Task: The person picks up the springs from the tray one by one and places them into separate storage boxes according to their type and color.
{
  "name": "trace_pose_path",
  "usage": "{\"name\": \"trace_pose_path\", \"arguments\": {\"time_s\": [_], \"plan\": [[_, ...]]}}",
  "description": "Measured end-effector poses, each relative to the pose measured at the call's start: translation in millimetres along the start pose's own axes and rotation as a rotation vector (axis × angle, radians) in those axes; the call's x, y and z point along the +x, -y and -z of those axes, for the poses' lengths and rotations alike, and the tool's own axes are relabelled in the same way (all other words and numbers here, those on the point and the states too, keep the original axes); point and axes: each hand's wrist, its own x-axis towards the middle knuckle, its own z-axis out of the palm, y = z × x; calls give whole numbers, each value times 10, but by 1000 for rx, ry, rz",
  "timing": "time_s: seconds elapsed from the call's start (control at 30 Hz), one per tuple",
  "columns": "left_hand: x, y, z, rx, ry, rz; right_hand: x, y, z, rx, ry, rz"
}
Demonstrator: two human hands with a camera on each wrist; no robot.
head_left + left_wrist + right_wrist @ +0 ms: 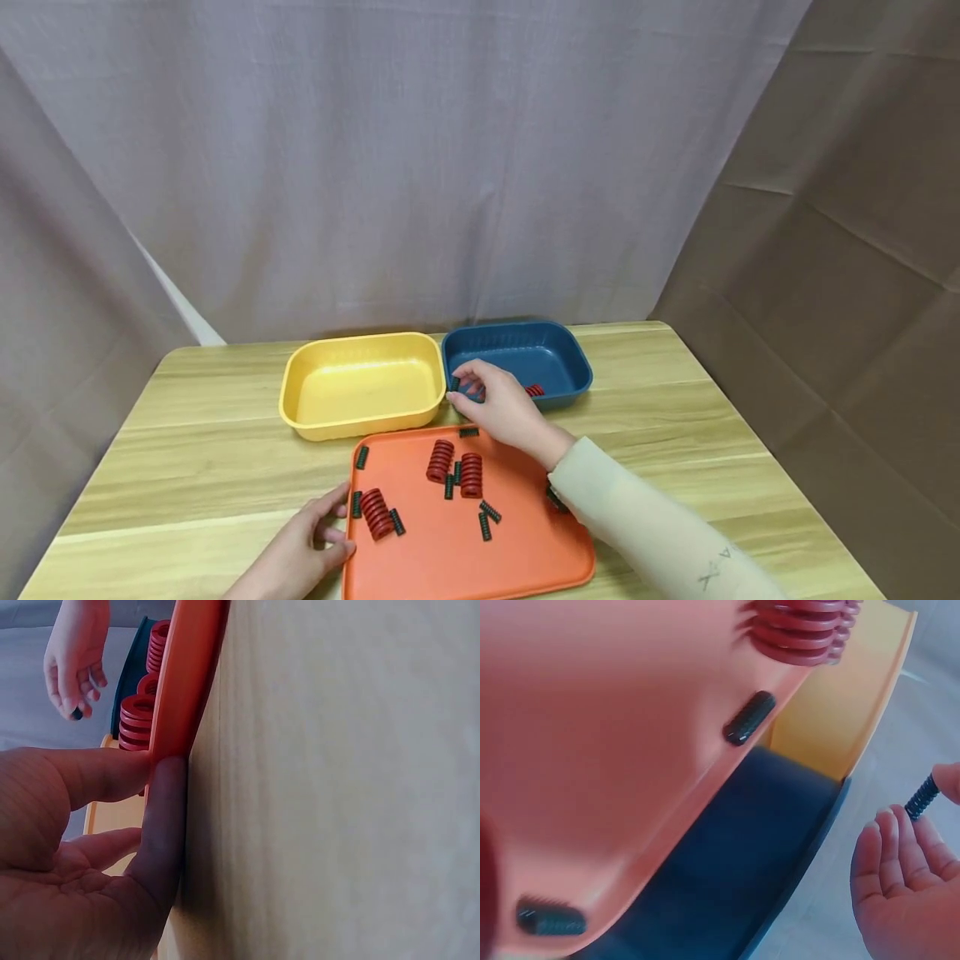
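My right hand [506, 408] is over the near left part of the blue bin [577, 367], pinching a small dark green coil spring [922, 798] between thumb and fingers. At the left edge of the orange tray [427, 571], my left hand [300, 537] grips the rim, with thumb and finger on it in the left wrist view. On the tray lie large red springs [471, 476], one of them [377, 513] close to the left hand. Several small dark green springs [485, 527] are scattered around them. Part of a red spring [535, 390] shows inside the blue bin, partly hidden by the right hand.
A yellow bin [360, 423] stands left of the blue one, their sides meeting behind the tray. All rest on a wooden table [202, 467]. Grey curtains [360, 167] hang behind and at the sides. My right sleeve [637, 517] crosses over the tray's right side, covering part of it.
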Motion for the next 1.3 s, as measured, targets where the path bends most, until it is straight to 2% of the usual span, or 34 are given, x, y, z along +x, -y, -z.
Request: {"name": "trace_pose_path", "arguments": {"time_s": [0.27,0.53,0.7,0.83,1.1,1.3], "plan": [[-2,13,-33,-23,15,3,113,123,-158,-69,-9,17],[23,3,-36,-3,16,-31,270,225,-330,-156,0,3],[27,16,-44,-1,12,-5,318,274,-418,-177,15,-6],[34,22,-44,-15,7,7,354,298,-449,-190,11,-5],[29,23,-55,-7,5,-25,402,257,-490,-221,-3,-22],[26,0,-59,-2,-13,-12,396,236,-478,-211,6,-34]]}}
